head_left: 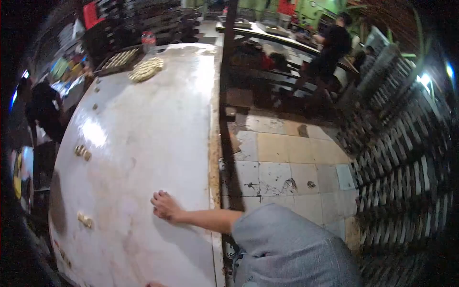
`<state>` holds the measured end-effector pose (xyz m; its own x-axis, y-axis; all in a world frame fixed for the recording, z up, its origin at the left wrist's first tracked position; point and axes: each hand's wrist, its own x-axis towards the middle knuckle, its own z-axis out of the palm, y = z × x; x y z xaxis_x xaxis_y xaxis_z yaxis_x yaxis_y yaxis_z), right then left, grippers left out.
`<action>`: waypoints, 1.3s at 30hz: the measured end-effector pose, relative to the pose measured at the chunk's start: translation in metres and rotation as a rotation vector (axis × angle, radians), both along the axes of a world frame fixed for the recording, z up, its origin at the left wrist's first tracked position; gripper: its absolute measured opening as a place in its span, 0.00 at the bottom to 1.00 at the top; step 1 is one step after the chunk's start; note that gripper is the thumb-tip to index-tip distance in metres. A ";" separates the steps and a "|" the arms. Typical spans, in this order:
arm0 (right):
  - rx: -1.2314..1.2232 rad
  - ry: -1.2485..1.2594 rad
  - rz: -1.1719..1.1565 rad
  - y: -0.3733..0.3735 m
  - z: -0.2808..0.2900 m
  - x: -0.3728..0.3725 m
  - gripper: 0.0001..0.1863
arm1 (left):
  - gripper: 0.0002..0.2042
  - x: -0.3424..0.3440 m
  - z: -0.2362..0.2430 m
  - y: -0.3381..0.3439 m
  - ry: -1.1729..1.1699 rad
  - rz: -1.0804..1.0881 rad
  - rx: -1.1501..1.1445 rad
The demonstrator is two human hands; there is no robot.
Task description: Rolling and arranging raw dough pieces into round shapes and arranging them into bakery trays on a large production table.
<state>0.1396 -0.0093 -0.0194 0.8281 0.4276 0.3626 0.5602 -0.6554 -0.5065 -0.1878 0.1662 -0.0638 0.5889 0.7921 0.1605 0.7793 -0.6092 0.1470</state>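
Observation:
On the pale, floury-looking tabletop (pixel 158 124) my right hand (pixel 166 206) rests with its fingers curled under. Whatever lies beneath the palm, if anything, is hidden. Its bare forearm comes out of a grey sleeve on the right. Only a sliver of my left hand (pixel 155 284) shows at the lower edge, so its fingers cannot be read. Small dough pieces lie across the table from my right hand: one cluster (pixel 82 152) farther off, another cluster (pixel 84 220) nearer, and more pieces (pixel 65 258) by the near left edge.
At the table's far end are a dark tray (pixel 114 71) of dough pieces, a pile of dough pieces (pixel 146 70) and a red-topped container (pixel 148 41). Stacked slatted racks (pixel 406 182) line the right side of the tiled floor (pixel 287 148). A person in black (pixel 334 45) works at another table; another person (pixel 43 110) is at left.

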 end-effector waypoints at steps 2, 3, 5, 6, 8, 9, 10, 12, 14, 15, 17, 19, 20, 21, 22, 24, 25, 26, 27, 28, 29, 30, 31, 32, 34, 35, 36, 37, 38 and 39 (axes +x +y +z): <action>0.010 0.172 0.175 0.062 -0.004 -0.030 0.06 | 0.05 0.035 -0.005 0.007 -0.162 0.246 -0.151; 0.153 0.161 0.226 0.067 -0.015 -0.047 0.04 | 0.06 0.055 0.001 0.003 -0.254 0.338 -0.231; 0.267 0.024 0.327 0.057 -0.066 -0.067 0.03 | 0.06 0.067 0.037 -0.063 -0.256 0.383 -0.288; 0.104 0.203 0.547 0.038 -0.037 -0.075 0.01 | 0.05 0.022 -0.010 -0.066 -0.374 0.251 0.063; 0.210 0.083 0.666 -0.027 -0.058 -0.051 0.04 | 0.04 0.017 0.031 -0.111 -0.237 0.237 -0.072; -0.004 0.159 0.745 -0.058 -0.053 -0.029 0.04 | 0.07 -0.003 0.043 -0.111 -0.149 0.186 -0.182; 0.149 -0.115 0.666 -0.072 -0.074 -0.006 0.04 | 0.07 -0.024 0.044 -0.102 -0.170 0.228 -0.067; 0.080 -0.040 0.569 -0.054 -0.050 0.032 0.04 | 0.06 -0.083 0.001 -0.063 -0.219 0.363 0.450; 0.035 0.044 0.454 -0.017 -0.055 0.063 0.04 | 0.05 -0.109 -0.044 -0.001 -0.676 0.548 0.017; -0.041 -0.030 0.309 -0.002 -0.053 0.058 0.04 | 0.03 -0.065 -0.037 0.009 -0.870 0.795 -0.014; -0.079 -0.125 0.222 0.033 -0.036 0.040 0.06 | 0.04 -0.030 -0.034 0.007 -0.499 0.684 0.048; -0.224 -0.025 0.212 0.033 -0.035 0.027 0.10 | 0.08 -0.014 -0.018 -0.029 -0.193 0.526 0.083; -0.233 -0.066 0.288 0.027 -0.043 0.021 0.11 | 0.11 -0.021 -0.003 -0.042 -0.119 0.417 0.042; -0.243 -0.110 0.365 0.022 -0.049 0.019 0.13 | 0.13 -0.035 0.017 -0.045 -0.025 0.237 -0.328; -0.250 -0.071 0.404 0.015 -0.046 0.012 0.13 | 0.15 -0.053 0.043 -0.047 0.065 0.043 -0.696; -0.223 -0.119 0.548 0.000 -0.033 0.001 0.14 | 0.19 -0.070 0.149 -0.037 -0.016 -0.328 -1.348; -0.258 -0.092 0.532 -0.004 -0.028 -0.007 0.14 | 0.20 -0.082 0.204 -0.028 -0.027 -0.477 -1.253; -0.305 -0.067 0.492 -0.012 -0.025 -0.014 0.15 | 0.21 -0.092 0.254 -0.013 -0.031 -0.647 -1.160; -0.310 -0.076 0.462 -0.019 -0.024 -0.018 0.15 | 0.18 -0.107 0.300 0.008 -0.126 -0.685 -1.044; -0.331 -0.067 0.415 -0.026 -0.023 -0.023 0.15 | 0.19 -0.125 0.336 0.029 -0.211 -0.578 -1.021; -0.348 -0.054 0.368 -0.031 -0.020 -0.034 0.15 | 0.20 -0.148 0.370 0.050 -0.278 -0.558 -0.677; -0.347 -0.055 0.339 -0.036 -0.017 -0.049 0.15 | 0.21 -0.170 0.383 0.072 -0.351 -0.463 -0.415; -0.346 0.024 0.346 -0.035 -0.013 -0.064 0.15 | 0.20 -0.193 0.393 0.100 -0.367 -0.371 -0.283; -0.348 0.105 0.350 -0.036 -0.008 -0.079 0.15 | 0.20 -0.213 0.398 0.129 -0.386 -0.280 -0.159; -0.003 0.679 0.340 -0.031 0.015 -0.120 0.19 | 0.19 -0.240 0.393 0.176 -0.280 -0.125 -0.133; 0.379 1.241 0.338 -0.023 0.028 -0.145 0.23 | 0.18 -0.255 0.371 0.203 -0.251 -0.125 -0.086; 0.412 1.218 0.322 -0.019 0.049 -0.163 0.23 | 0.17 -0.257 0.354 0.227 -0.228 -0.147 -0.026; 0.488 1.283 0.412 -0.007 0.067 -0.180 0.25 | 0.16 -0.256 0.336 0.246 -0.243 -0.168 -0.061; 0.562 1.342 0.502 0.005 0.086 -0.198 0.26 | 0.15 -0.252 0.319 0.258 -0.258 -0.190 -0.100; 0.589 1.289 0.589 0.018 0.112 -0.216 0.27 | 0.13 -0.244 0.306 0.265 -0.300 -0.176 -0.081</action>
